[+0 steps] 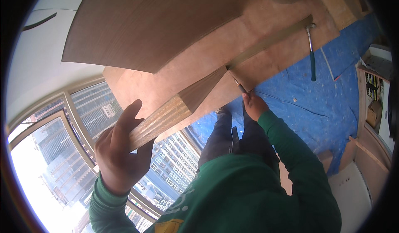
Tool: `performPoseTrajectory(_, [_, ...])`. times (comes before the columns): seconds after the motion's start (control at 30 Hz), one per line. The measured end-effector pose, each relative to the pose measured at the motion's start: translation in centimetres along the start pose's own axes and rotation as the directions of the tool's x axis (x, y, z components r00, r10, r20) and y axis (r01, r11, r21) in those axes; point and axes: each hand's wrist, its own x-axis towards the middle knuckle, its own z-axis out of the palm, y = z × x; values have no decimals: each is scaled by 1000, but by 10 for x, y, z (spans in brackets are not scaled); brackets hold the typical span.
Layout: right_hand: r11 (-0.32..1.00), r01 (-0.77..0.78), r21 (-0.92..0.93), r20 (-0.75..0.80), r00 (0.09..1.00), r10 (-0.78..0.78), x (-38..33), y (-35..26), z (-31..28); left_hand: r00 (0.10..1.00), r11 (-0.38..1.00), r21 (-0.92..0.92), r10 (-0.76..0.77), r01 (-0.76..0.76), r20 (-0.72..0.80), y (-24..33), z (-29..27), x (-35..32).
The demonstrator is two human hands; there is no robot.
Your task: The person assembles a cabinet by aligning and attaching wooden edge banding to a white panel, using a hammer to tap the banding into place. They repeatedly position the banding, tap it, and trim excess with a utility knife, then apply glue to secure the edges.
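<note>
My left hand (122,143) is closed around the near end of a long wooden strip (160,123), thumb on one side and fingers on the other. That end is raised toward me and shows pale layered lines. Beyond it, a narrow brown length (270,42) runs on over the plywood sheet (174,81); whether it is one piece with the strip I cannot tell. My right hand (254,105) grips a slim tool (242,88) with a dark handle and a thin shaft. Its tip points at the strip's narrow far part; contact is unclear, and so is the tool's exact kind.
A hammer (311,52) with a green handle overhangs the plywood's right edge. A large brown wood-grain panel (149,23) lies at the back left. Blue sheeting (291,96) covers the floor. Windows (58,150) are at the left, a shelf unit (374,91) at the right.
</note>
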Motion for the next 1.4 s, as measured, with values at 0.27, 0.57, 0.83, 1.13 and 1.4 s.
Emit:
performPoseTrajectory(0.27, [999,-33,4,85,996,33,-19,1,-27,992,992,86,101,-94,-78,1,2,3])
performPoseTrajectory(0.57, [990,-68,120,79,995,58,-35,-19,-42,991,991,79,110,-104,-72,-5,0,8])
performPoseTrajectory(0.83, [1000,22,15,22,1000,-22,9,-14,-23,993,992,78,100,-94,-64,-5,0,8])
performPoseTrajectory(1.13, [1000,15,-1,-1,1000,-15,17,-13,-10,992,991,94,104,-97,-76,-7,1,8])
performPoseTrajectory(1.4, [999,-30,-13,61,998,30,4,-7,-9,1000,1000,14,19,-19,6,-3,-2,4])
